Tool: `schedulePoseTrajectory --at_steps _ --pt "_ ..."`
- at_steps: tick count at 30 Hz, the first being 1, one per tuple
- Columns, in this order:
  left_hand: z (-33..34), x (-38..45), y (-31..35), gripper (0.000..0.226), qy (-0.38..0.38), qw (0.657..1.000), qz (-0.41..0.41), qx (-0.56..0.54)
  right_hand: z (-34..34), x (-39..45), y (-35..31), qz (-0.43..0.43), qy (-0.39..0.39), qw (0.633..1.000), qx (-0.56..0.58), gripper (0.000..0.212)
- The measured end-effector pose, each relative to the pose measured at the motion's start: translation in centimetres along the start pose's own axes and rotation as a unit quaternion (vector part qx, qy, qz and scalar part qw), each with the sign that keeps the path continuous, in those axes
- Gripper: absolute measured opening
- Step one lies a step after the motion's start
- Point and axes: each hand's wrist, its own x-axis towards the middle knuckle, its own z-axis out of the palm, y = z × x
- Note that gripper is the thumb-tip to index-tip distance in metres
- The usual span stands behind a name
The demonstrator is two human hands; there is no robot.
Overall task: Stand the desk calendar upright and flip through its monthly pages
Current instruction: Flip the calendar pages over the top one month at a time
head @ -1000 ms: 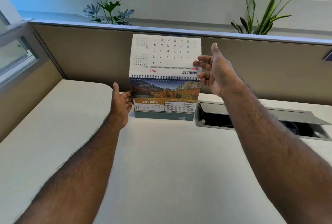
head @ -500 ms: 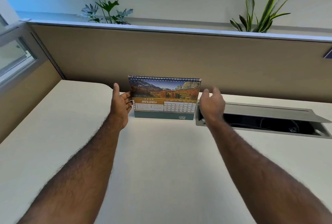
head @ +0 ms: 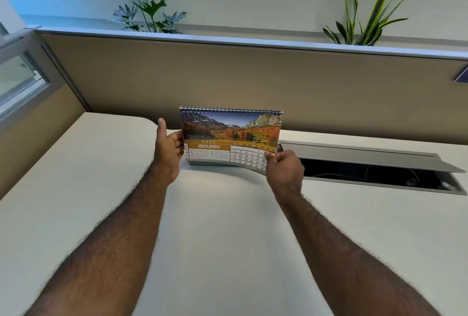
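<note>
The spiral-bound desk calendar (head: 229, 136) stands upright on the white desk (head: 222, 239), near the back partition. Its front page shows an autumn mountain photo over a JANUARY 2026 grid. My left hand (head: 168, 150) grips the calendar's left edge, thumb up. My right hand (head: 285, 166) pinches the lower right corner of the January page, which curls forward off the stand. The calendar's back side is hidden.
An open cable tray (head: 374, 166) with a raised grey lid is sunk into the desk just right of the calendar. A beige partition (head: 253, 80) closes the back. Plants (head: 149, 9) stand behind it on the window ledge.
The page held up a second ago has dropped behind the stand. My right hand came down to the lower right corner and pinched the January page, lifting it slightly. My left hand stayed put.
</note>
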Motion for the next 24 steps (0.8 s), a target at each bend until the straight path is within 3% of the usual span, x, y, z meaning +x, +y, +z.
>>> schedulePoseTrajectory --at_steps 5,7,11,14,15,17,19,21,24 --pt "-0.3 0.1 -0.2 0.085 0.003 1.000 -0.004 -0.004 -1.4 0.2 -0.9 0.022 -0.040 0.999 -0.004 0.023" --pt "-0.4 0.1 -0.3 0.083 0.008 1.000 -0.003 -0.007 -2.4 -0.2 -1.5 -0.013 -0.025 0.994 -0.103 0.024" --pt "-0.6 0.0 -0.2 0.086 -0.004 0.999 -0.024 -0.025 -4.5 -1.4 -3.1 -0.098 0.001 0.946 -0.308 0.023" --pt "-0.7 -0.1 -0.1 0.087 -0.003 0.999 -0.028 -0.022 -5.5 -1.6 -3.9 -0.125 -0.015 0.936 -0.329 0.027" --pt "-0.6 -0.2 0.0 0.087 -0.006 0.999 -0.029 -0.023 -5.9 -1.3 -4.3 -0.121 -0.039 0.956 -0.266 0.033" --pt "-0.7 -0.3 0.1 0.088 -0.017 0.999 -0.035 -0.034 -6.9 -0.9 -5.7 -0.048 -0.128 0.991 0.000 0.035" --pt "-0.7 -0.3 0.2 0.086 -0.037 0.997 -0.021 -0.061 -8.2 -0.5 -7.4 0.043 -0.225 0.948 0.223 0.026" --pt "-0.6 -0.3 0.2 0.084 -0.040 0.997 0.006 -0.058 -9.3 0.1 -8.7 0.055 -0.260 0.912 0.312 0.032" --pt "-0.5 0.2 -0.3 0.087 -0.006 0.999 0.003 -0.041 -10.1 1.3 -10.1 0.027 -0.285 0.872 0.398 0.058"
